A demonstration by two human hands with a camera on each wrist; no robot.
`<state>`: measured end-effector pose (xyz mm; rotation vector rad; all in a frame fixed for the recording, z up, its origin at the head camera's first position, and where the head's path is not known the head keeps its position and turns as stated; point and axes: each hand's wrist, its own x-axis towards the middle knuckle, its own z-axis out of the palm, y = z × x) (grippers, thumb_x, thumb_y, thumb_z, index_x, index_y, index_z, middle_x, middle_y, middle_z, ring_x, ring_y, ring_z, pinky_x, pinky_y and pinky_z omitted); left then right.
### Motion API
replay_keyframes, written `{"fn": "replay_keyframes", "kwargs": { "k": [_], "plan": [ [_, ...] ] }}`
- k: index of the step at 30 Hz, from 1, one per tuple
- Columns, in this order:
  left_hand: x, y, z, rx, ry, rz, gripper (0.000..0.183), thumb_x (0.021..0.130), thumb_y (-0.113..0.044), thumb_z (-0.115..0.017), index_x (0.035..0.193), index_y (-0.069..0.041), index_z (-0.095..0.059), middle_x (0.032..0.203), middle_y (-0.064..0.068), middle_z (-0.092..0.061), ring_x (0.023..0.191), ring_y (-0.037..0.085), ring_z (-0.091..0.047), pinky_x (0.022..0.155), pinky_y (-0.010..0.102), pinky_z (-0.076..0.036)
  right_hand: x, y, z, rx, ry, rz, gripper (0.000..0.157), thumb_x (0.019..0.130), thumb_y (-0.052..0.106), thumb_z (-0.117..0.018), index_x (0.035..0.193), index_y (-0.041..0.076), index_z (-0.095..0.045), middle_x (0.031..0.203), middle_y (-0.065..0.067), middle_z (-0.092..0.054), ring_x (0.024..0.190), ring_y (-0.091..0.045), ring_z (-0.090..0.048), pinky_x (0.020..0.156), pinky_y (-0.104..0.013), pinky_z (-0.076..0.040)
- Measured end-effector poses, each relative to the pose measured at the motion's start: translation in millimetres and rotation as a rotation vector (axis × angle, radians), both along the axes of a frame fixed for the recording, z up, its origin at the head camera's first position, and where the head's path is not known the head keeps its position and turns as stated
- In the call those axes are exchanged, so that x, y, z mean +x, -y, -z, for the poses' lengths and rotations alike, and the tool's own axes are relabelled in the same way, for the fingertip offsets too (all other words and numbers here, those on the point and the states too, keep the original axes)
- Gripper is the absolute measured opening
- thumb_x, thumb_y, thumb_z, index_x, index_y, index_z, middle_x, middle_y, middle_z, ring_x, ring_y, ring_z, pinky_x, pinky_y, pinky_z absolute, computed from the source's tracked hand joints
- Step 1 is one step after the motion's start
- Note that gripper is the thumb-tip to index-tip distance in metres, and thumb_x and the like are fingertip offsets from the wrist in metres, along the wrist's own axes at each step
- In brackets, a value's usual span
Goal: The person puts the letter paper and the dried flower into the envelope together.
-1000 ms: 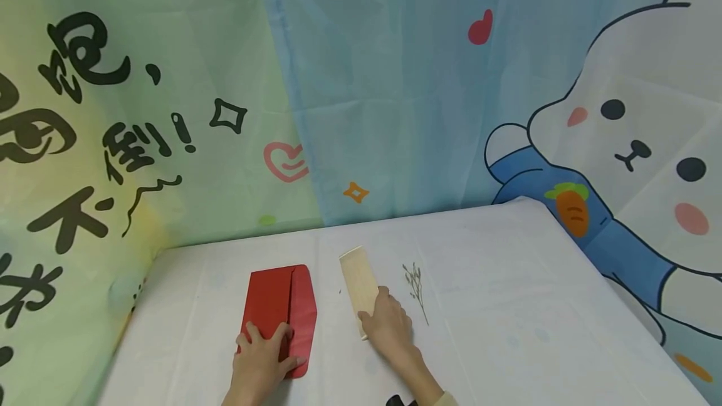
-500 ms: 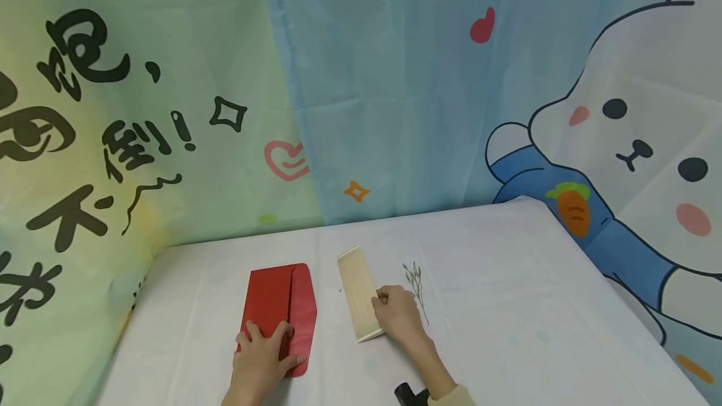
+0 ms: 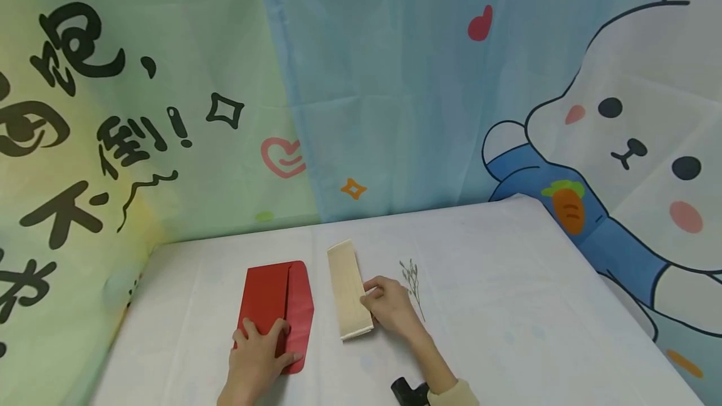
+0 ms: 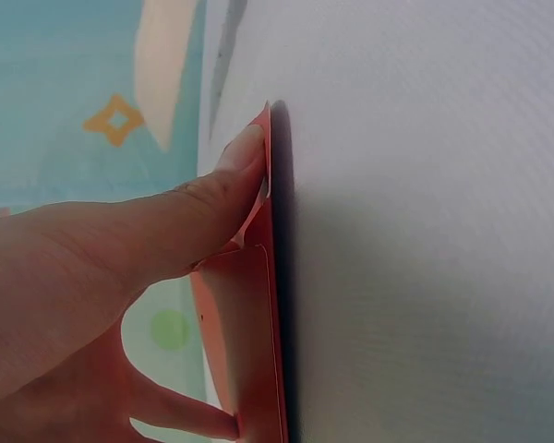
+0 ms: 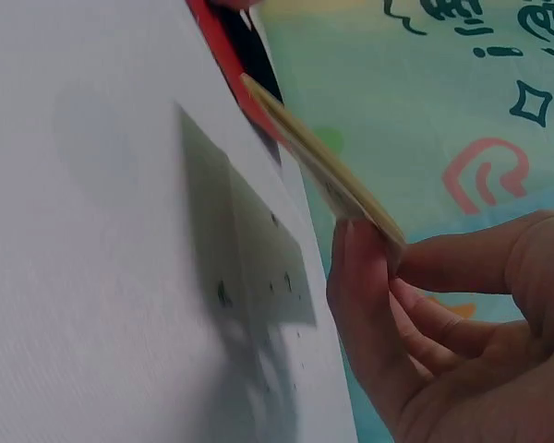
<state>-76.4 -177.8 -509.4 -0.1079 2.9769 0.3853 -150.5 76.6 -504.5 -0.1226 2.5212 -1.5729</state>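
Observation:
The red envelope (image 3: pixel 264 293) lies on the white tablecloth with its flap (image 3: pixel 303 315) opened out to the right. My left hand (image 3: pixel 254 353) rests spread on it, the thumb pressing the flap and the fingers over the body. A folded cream card (image 3: pixel 345 287), long and narrow, stands just right of the envelope. My right hand (image 3: pixel 392 309) pinches its right edge between thumb and fingers. Seen in the right wrist view, the card (image 5: pixel 319 161) is tilted and raised over the cloth, its layers showing along the edge and its shadow below.
A thin dried sprig (image 3: pixel 413 281) lies right of my right hand. Dark specks (image 5: pixel 275 219) dot the cloth under the card. A black object (image 3: pixel 408 391) sits at my right wrist. Printed fabric (image 3: pixel 389 93) hangs behind the table.
My right hand has moved from lying over the card's lower end to pinching its right edge. The card has shifted slightly left and turned more upright. My left hand stays on the envelope.

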Motion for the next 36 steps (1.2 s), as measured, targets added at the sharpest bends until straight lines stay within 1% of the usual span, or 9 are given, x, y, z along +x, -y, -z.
{"fn": "replay_keyframes", "kwargs": {
  "k": [2,6,15,20,22,25,28,32,36],
  "plan": [
    [-0.2,0.0,-0.2,-0.004,0.0,-0.003,0.054,0.077,-0.043,-0.089,0.113,-0.018,-0.058,0.126,0.043,-0.043,0.104,0.057,-0.048,0.074,0.061,-0.057,0.7,2.5,-0.1,-0.054,0.04,-0.035,0.022,0.09,0.005,-0.07,0.108,-0.005,-0.065,0.082,-0.011,-0.075,0.05,-0.015,-0.064,0.052,-0.029,-0.051],
    [-0.9,-0.2,0.7,-0.006,0.004,-0.006,0.054,0.076,-0.043,-0.089,0.113,-0.019,-0.058,0.126,0.043,-0.043,0.104,0.057,-0.048,0.075,0.062,-0.057,2.4,7.1,0.4,-0.139,0.102,-0.099,0.02,0.089,0.004,-0.07,0.104,-0.006,-0.06,0.083,-0.013,-0.076,0.051,-0.019,-0.069,0.056,-0.032,-0.058],
    [-1.1,0.3,3.2,-0.006,-0.013,-0.008,0.055,0.075,-0.042,-0.09,0.112,-0.019,-0.058,0.124,0.042,-0.044,0.103,0.056,-0.048,0.074,0.061,-0.057,8.8,18.8,2.3,-0.243,0.168,-0.162,0.022,0.089,0.001,-0.071,0.104,-0.008,-0.058,0.082,-0.014,-0.074,0.056,-0.023,-0.071,0.056,-0.037,-0.061],
    [-1.8,0.2,3.4,-0.002,-0.006,-0.015,0.055,0.074,-0.043,-0.091,0.11,-0.02,-0.057,0.12,0.039,-0.045,0.102,0.054,-0.049,0.074,0.06,-0.057,12.3,26.2,5.4,-0.268,0.18,-0.184,0.022,0.089,0.001,-0.071,0.104,-0.008,-0.058,0.083,-0.014,-0.074,0.057,-0.023,-0.071,0.057,-0.041,-0.061],
    [-2.2,0.3,3.0,0.002,0.003,-0.021,0.055,0.073,-0.043,-0.091,0.11,-0.02,-0.057,0.119,0.037,-0.045,0.101,0.053,-0.049,0.074,0.06,-0.057,13.2,28.7,7.7,-0.277,0.184,-0.188,0.022,0.09,0.0,-0.071,0.105,-0.009,-0.058,0.084,-0.015,-0.074,0.058,-0.025,-0.071,0.057,-0.042,-0.061],
    [-2.8,0.3,2.6,0.007,0.022,-0.033,0.055,0.073,-0.043,-0.091,0.11,-0.02,-0.057,0.119,0.036,-0.045,0.103,0.053,-0.048,0.077,0.061,-0.058,14.0,32.2,11.0,-0.298,0.194,-0.201,0.023,0.09,0.0,-0.071,0.105,-0.01,-0.057,0.085,-0.017,-0.074,0.059,-0.031,-0.072,0.057,-0.045,-0.061],
    [-3.0,0.3,2.8,0.01,0.039,-0.043,0.056,0.073,-0.041,-0.092,0.112,-0.02,-0.058,0.119,0.036,-0.044,0.104,0.053,-0.048,0.08,0.062,-0.058,14.6,36.0,13.3,-0.32,0.21,-0.219,0.023,0.09,0.0,-0.071,0.105,-0.01,-0.057,0.084,-0.017,-0.074,0.06,-0.032,-0.073,0.058,-0.045,-0.062],
    [-3.0,1.7,3.3,0.017,0.039,-0.038,0.055,0.073,-0.042,-0.091,0.112,-0.02,-0.058,0.119,0.035,-0.044,0.104,0.053,-0.047,0.081,0.062,-0.057,15.1,40.8,14.7,-0.338,0.231,-0.234,0.022,0.089,-0.001,-0.07,0.104,-0.01,-0.057,0.082,-0.016,-0.073,0.059,-0.027,-0.072,0.058,-0.043,-0.062],
    [-3.1,3.8,3.6,0.031,0.014,-0.019,0.055,0.074,-0.043,-0.091,0.111,-0.021,-0.057,0.118,0.035,-0.045,0.102,0.051,-0.048,0.078,0.062,-0.057,14.1,44.6,13.6,-0.325,0.233,-0.234,0.02,0.089,0.0,-0.07,0.103,-0.008,-0.057,0.082,-0.015,-0.073,0.056,-0.022,-0.071,0.057,-0.041,-0.062]
  ]
}}
